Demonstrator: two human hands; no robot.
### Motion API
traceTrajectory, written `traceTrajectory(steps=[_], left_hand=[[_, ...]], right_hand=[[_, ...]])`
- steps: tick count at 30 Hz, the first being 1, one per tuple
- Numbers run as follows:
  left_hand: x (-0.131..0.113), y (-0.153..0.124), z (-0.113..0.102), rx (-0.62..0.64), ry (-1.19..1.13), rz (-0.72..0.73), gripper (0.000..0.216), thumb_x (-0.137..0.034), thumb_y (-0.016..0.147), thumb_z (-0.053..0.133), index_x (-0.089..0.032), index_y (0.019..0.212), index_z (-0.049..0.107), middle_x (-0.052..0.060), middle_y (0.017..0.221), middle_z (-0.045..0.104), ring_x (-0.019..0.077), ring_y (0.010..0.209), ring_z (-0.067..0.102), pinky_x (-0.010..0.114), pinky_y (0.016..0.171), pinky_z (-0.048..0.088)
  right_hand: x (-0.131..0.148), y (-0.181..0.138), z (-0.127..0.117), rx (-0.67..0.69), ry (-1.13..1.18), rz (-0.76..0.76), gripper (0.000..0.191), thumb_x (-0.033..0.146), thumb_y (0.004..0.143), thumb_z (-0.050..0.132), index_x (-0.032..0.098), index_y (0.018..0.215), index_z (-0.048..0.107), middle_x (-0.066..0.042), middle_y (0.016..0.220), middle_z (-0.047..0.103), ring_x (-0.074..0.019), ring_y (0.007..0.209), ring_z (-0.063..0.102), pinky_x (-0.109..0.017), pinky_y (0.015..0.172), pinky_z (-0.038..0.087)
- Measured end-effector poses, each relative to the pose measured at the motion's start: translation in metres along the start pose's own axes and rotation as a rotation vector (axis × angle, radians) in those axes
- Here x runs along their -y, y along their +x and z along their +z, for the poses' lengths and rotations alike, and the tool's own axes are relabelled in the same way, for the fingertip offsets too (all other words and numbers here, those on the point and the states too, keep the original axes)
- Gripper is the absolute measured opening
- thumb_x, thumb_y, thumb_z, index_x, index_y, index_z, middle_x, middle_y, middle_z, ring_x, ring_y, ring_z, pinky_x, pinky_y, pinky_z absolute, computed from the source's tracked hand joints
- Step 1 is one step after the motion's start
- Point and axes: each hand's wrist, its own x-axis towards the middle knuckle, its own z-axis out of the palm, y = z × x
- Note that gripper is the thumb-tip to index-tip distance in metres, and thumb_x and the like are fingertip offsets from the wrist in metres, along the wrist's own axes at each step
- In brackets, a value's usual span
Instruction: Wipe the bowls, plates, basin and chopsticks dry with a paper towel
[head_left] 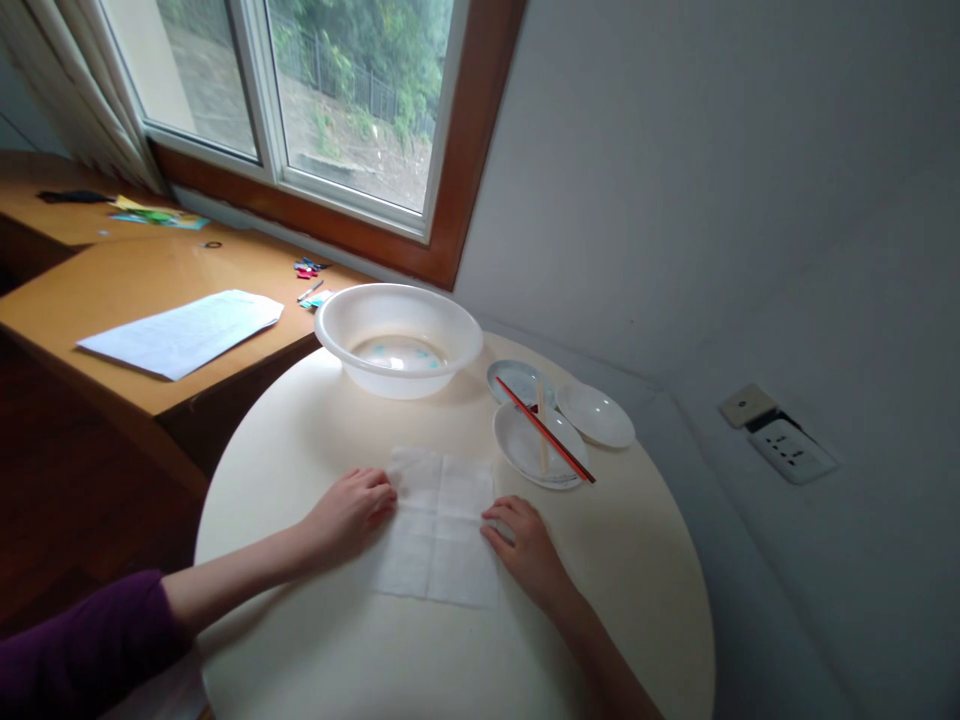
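Observation:
A white paper napkin point(442, 545) with crossing fold lines lies spread on a round white table point(300, 650). At its left edge is my left hand point(361, 507), fingers bent and closed at the paper's border. Across from it, my right hand point(525, 545) pinches the right edge between thumb and fingers. Beyond the napkin stands a white plastic basin point(341, 345) holding shallow clear liquid. Red chopsticks point(555, 440) and pale wooden chopsticks point(542, 445) rest across a white bowl point(506, 440) to the right.
Behind the bowl sit a pale blue dish point(501, 372) and a white dish point(604, 420). On the wooden desk point(157, 265) at left are a sheet of paper point(184, 335) and small coloured items. A wall socket point(791, 448) is at right, beneath no visible cord.

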Motion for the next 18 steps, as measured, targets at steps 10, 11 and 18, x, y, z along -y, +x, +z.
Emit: traceTrajectory(steps=[10,11,18], left_hand=[[-0.001,0.006,-0.002,-0.015,-0.071,-0.015,0.019,-0.012,0.077,0.041,-0.017,0.071,0.058,0.005,0.075,0.061,0.0161,0.067,0.054,0.029,0.067,0.042],[0.000,0.007,-0.003,-0.018,-0.100,-0.016,0.018,-0.013,0.076,0.042,-0.017,0.070,0.058,0.005,0.076,0.061,0.0166,0.069,0.055,0.030,0.068,0.043],[-0.003,0.011,-0.026,0.022,-0.511,-0.044,0.007,-0.023,0.075,0.048,-0.018,0.071,0.052,0.006,0.104,0.062,0.0208,0.099,0.054,0.035,0.087,0.040]], right_hand=[[0.001,-0.001,0.003,-0.038,0.055,0.002,0.009,0.015,0.077,0.055,0.020,0.071,0.059,-0.004,0.078,0.059,-0.0181,0.078,0.054,-0.034,0.073,0.044],[0.002,-0.001,0.002,-0.045,0.060,0.006,0.009,0.015,0.077,0.055,0.020,0.070,0.058,-0.004,0.078,0.059,-0.0182,0.078,0.054,-0.034,0.073,0.044],[0.014,0.001,-0.011,-0.050,0.375,0.143,0.007,0.020,0.077,0.051,0.020,0.071,0.052,-0.007,0.103,0.062,-0.0205,0.101,0.054,-0.035,0.085,0.041]])
